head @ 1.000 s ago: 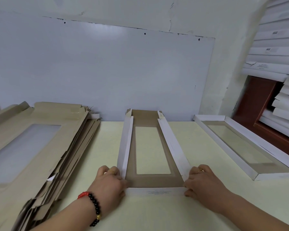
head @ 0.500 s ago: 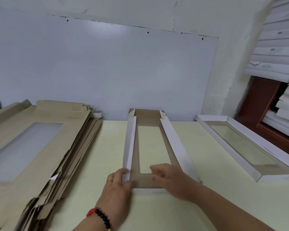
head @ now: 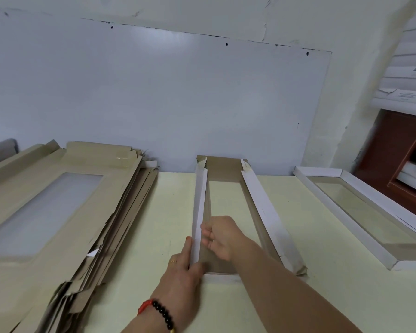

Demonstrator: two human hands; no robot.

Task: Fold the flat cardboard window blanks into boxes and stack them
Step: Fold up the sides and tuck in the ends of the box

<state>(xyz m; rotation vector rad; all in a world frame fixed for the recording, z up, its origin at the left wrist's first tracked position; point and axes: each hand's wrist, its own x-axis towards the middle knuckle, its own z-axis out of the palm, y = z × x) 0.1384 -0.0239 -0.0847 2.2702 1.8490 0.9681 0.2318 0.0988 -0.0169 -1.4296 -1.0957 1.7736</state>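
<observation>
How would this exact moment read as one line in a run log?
step: folding left wall of blank | left hand: outside wall | right hand: inside wall | finished box: at right | flat stack: at left

**Count of things around the half-folded blank**

One half-folded blank (head: pixel 226 188) lies on the one pale table (head: pixel 322 296). To its left sits one pile of flat blanks (head: pixel 58 200); the sheets in it overlap too closely to count. To its right lies one finished box (head: pixel 360 212). Farther right, one stack of white boxes (head: pixel 408 85) rises, its number unclear. Two hands meet at the blank's left wall: the left hand (head: pixel 183 277) and the right hand (head: pixel 223 234). One bead bracelet (head: pixel 159 311) and one ring (head: pixel 173 261) show.
</observation>
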